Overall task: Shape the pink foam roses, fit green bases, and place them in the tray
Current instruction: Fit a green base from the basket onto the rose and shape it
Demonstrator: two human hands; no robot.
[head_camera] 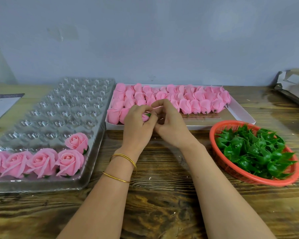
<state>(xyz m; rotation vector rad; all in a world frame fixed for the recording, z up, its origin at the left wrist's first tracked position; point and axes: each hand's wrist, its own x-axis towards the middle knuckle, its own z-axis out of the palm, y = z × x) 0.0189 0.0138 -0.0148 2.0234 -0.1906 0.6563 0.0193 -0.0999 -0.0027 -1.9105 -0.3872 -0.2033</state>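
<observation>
My left hand [137,125] grips a pink foam rose [145,116] with a green base showing at its end, in front of the white box. My right hand [169,125] meets it from the right, its thumb and forefinger pinching at the rose's tip; most of the rose is hidden by my fingers. The clear plastic tray [62,107] lies at the left with several finished roses [43,161] in its near row and one more [77,142] just behind them. A white box [231,118] holds rows of unshaped pink roses [188,99]. Green bases [254,152] fill a red basket [231,168] at the right.
The wooden table [162,195] stretches toward me under my forearms. Papers and a pen tip [0,107] lie at the far left. A torn grey cardboard box [293,87] sits at the far right. A blue-grey wall stands behind everything.
</observation>
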